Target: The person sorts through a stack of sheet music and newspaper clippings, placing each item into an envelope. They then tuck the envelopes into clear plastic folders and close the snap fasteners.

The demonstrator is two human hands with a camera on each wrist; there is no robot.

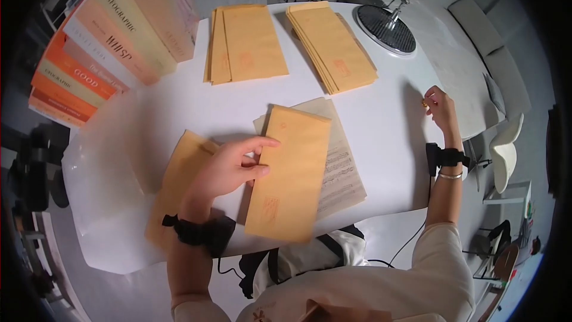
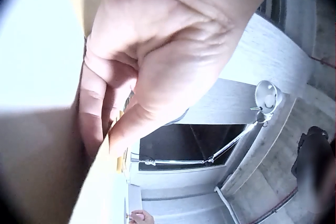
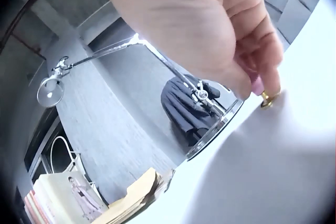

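My left hand (image 1: pixel 223 167) pinches the left edge of a tan paper envelope (image 1: pixel 292 173), thumb on its front face. The envelope carries faint red stamp prints and overlaps a sheet of printed music (image 1: pixel 341 176). Another tan envelope (image 1: pixel 179 182) lies partly hidden beneath my left hand and forearm. Over at the right of the table, my right hand (image 1: pixel 441 107) holds a small pink piece with a gold end (image 3: pixel 266 99) between its fingertips, the gold end right at the white tabletop. Its exact kind I cannot tell.
Two stacks of tan envelopes, one at centre (image 1: pixel 256 42) and one farther right (image 1: pixel 339 48), lie at the back of the white table (image 1: pixel 393 161). Upright books (image 1: pixel 113 42) stand at the back left. A lamp's round base (image 1: pixel 386 31) sits at the back right.
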